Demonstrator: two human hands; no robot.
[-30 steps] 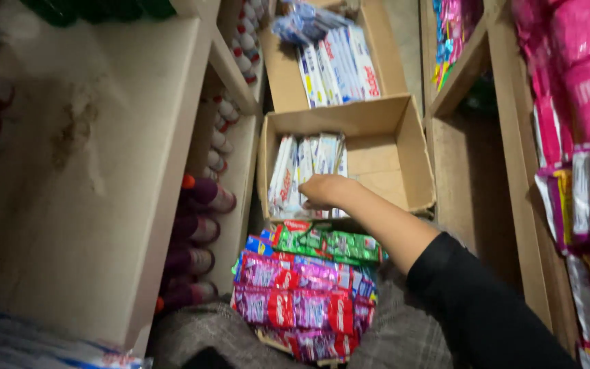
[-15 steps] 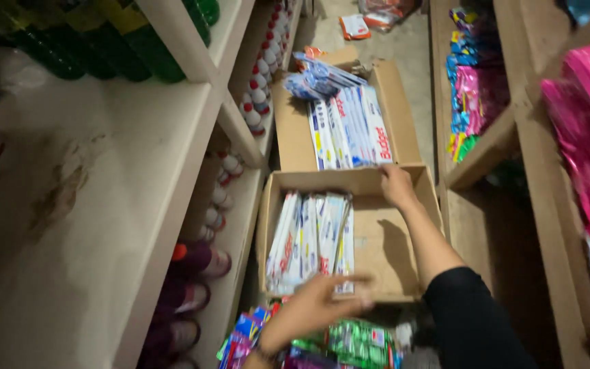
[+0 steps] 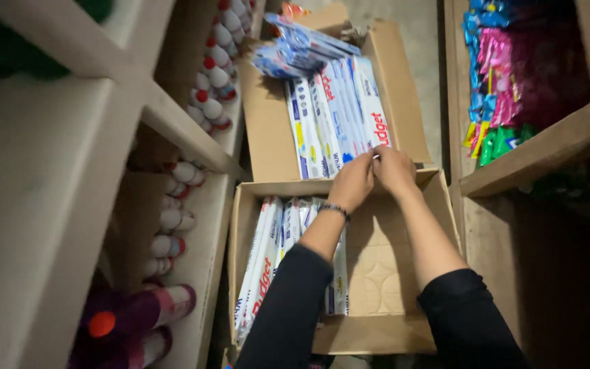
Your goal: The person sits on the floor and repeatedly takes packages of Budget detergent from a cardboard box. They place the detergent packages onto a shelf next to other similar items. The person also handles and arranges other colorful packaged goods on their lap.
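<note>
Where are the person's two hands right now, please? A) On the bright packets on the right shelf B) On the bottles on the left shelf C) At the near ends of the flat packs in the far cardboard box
C: the left hand and right hand meet at the near ends of the white and blue packs in the far cardboard box.

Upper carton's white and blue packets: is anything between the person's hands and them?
Nothing visible. Both the left hand and the right hand already rest on the lower ends of the white and blue packets in the upper carton, just above the near carton.
</note>
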